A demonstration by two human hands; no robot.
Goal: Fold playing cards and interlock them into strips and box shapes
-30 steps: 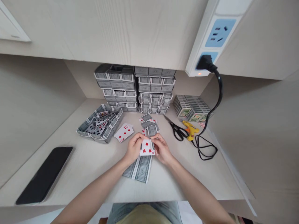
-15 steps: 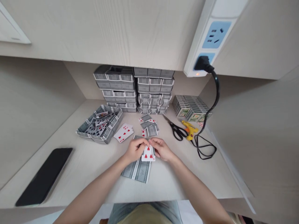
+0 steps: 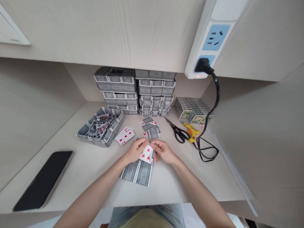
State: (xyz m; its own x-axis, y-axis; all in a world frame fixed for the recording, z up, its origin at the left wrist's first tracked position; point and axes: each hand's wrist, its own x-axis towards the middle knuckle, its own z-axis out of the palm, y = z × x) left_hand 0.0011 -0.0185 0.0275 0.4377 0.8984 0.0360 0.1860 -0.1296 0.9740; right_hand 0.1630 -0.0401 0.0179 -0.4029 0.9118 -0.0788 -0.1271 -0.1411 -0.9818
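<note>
Since half a second ago the heart card (image 3: 146, 154) has swung askew: its near edge, level then, now slants down to the right. It is right in the grip, face up, above the grey panel (image 3: 143, 174), with the left hand (image 3: 135, 150) and right hand (image 3: 164, 151) pinching its far end in a narrow hold, fingertips almost meeting. I'd say the step in hand is turning or lining up this card; the next move seems to call for a steady pinch and an even angle. Just beyond the grip lie loose cards (image 3: 154, 133), and beyond to the left are face-up cards (image 3: 124, 136), then a tray (image 3: 107, 141) of more. Scissors (image 3: 180, 134) and a glue gun (image 3: 193, 130) rest beyond to the right; a phone (image 3: 44, 180) sits well off to the left. Farthest beyond stand stacked boxes (image 3: 156, 87), their top cut off by the cupboard. Fingers hide the card's far edge, and I can't tell whether the grey strip showing at its right belongs to a second piece or a fold.
</note>
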